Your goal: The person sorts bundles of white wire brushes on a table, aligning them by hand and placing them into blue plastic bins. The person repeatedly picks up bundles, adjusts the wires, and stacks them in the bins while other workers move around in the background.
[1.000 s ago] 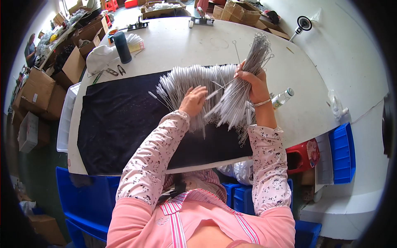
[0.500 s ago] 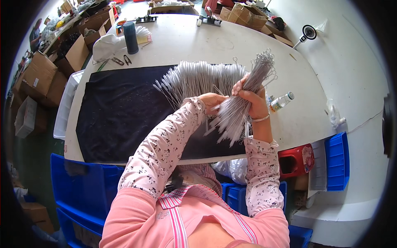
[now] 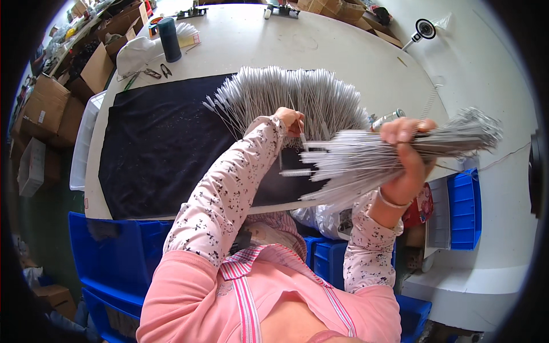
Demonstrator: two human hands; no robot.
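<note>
My right hand (image 3: 409, 154) is wrapped round a thick bundle of straw brushes (image 3: 366, 163), thin wire stems with white bristle heads. The bundle lies nearly level, bristles toward the left and wire loops out to the right. Motion blurs it a little. My left hand (image 3: 290, 121) is closed at the near edge of a wide heap of the same brushes (image 3: 291, 91). A thin brush (image 3: 303, 136) hangs at its fingertips, partly hidden by the fingers. Under the heap lies a black cloth (image 3: 160, 148).
The white table (image 3: 343, 40) holds a dark green cylinder (image 3: 169, 40), small snips (image 3: 166, 70) and a bottle (image 3: 389, 118) behind my right hand. Blue bins (image 3: 117, 251) stand below the near edge, with another blue bin (image 3: 463, 208) at right. Cardboard boxes (image 3: 51, 108) fill the left.
My right hand has swung the bundle rightward and tipped it from steep to nearly level, off the heap. My left hand has come away from the bundle, slightly up, to the heap's near edge.
</note>
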